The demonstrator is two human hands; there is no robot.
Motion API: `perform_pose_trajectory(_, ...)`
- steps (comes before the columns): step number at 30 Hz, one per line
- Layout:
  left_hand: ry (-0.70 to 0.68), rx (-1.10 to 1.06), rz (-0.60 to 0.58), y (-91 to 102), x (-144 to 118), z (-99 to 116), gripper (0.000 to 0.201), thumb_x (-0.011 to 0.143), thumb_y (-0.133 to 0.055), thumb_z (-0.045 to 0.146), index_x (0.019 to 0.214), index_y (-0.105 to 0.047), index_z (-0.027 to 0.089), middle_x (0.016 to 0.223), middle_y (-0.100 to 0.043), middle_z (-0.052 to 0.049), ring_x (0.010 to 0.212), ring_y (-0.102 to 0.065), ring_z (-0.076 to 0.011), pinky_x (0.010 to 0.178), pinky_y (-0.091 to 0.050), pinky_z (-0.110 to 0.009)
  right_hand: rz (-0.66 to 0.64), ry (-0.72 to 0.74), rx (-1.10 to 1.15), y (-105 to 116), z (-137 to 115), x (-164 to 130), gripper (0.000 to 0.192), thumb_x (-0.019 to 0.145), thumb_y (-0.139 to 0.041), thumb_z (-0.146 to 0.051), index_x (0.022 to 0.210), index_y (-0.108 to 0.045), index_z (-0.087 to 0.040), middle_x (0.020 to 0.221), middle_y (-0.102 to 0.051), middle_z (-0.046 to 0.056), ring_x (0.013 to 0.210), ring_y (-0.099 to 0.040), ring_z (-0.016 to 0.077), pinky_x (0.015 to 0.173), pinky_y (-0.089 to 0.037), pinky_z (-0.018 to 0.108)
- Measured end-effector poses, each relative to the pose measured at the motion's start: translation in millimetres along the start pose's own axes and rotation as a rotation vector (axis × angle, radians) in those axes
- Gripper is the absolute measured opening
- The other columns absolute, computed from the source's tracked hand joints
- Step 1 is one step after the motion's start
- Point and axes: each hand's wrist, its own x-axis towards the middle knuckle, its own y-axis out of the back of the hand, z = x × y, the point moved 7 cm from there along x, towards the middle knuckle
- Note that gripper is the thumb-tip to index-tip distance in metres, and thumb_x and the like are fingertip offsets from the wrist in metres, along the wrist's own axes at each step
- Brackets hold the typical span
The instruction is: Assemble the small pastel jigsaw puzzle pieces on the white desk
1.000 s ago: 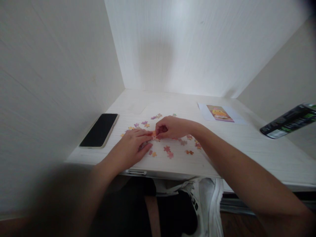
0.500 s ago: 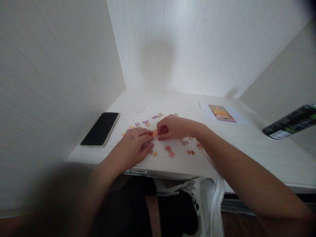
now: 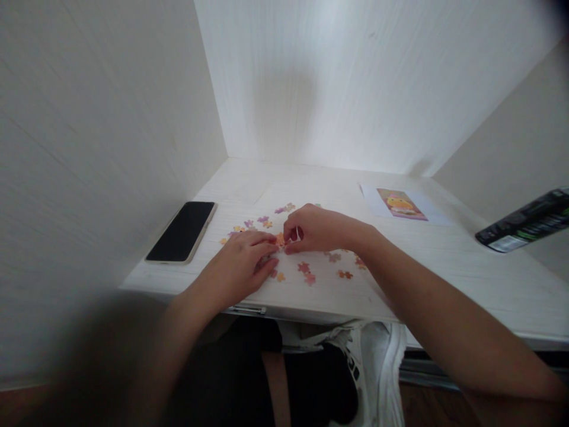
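Both hands meet over an orange puzzle piece on the worktop. The left hand lies flat, fingertips on it; the right hand seems to pinch it. Loose pieces lie around; a phone lies left.

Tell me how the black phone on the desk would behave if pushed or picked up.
The phone lies flat on the white desk, so it would probably slide rather than roll or tip. Its thin, straight slab looks stiff. The glossy screen looks slippery, and probably fragile if dropped off the near edge.
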Motion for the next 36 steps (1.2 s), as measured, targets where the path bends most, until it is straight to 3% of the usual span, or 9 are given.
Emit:
perform_pose_trajectory(8,-0.003,0.009,0.003,0.8,-0.3,-0.3,0.029,0.093,-0.053,0.029,0.116,-0.069,0.019,0.126,-0.065,-0.009,0.117,-0.058,-0.0261,0.105,-0.044,-0.046,-0.016,0.073,0.024,0.3,-4.4,-0.1,0.018,0.078,-0.067,-0.025,0.089,-0.08,-0.02,0.078,-0.074,0.004,0.065,-0.061,0.0122,0.065,-0.044,0.025)
perform_pose_trajectory(19,-0.015,0.03,0.01,-0.9,-0.8,-0.4,0.028,0.094,-0.054,0.03,0.116,-0.069,0.021,0.125,-0.066,-0.008,0.117,-0.058,-0.0245,0.106,-0.044,-0.044,0.002,0.046,-0.035,0.4,-7.0,-1.1,0.016,0.078,-0.066,-0.023,0.088,-0.079,-0.02,0.078,-0.074,0.003,0.066,-0.061,0.0119,0.065,-0.043,0.025)
perform_pose_trajectory(30,-0.005,0.035,-0.001,-2.9,-0.1,-2.0,0.029,0.093,-0.054,0.03,0.118,-0.068,0.021,0.128,-0.065,-0.007,0.118,-0.058,-0.0238,0.107,-0.043,-0.043,-0.009,0.089,0.075,-2.8,-5.6,1.6,0.015,0.078,-0.068,-0.017,0.088,-0.079,-0.02,0.079,-0.075,0.001,0.068,-0.063,0.0105,0.069,-0.045,0.022)
perform_pose_trajectory(36,0.002,-0.013,0.088,11.4,-0.5,-6.7,0.029,0.095,-0.05,0.032,0.116,-0.068,0.02,0.125,-0.067,-0.006,0.118,-0.059,-0.0219,0.106,-0.045,-0.04,0.163,-0.036,0.056,10.9,18.7,2.7,0.018,0.08,-0.067,-0.017,0.095,-0.077,-0.017,0.082,-0.074,0.003,0.07,-0.063,0.011,0.067,-0.044,0.023)
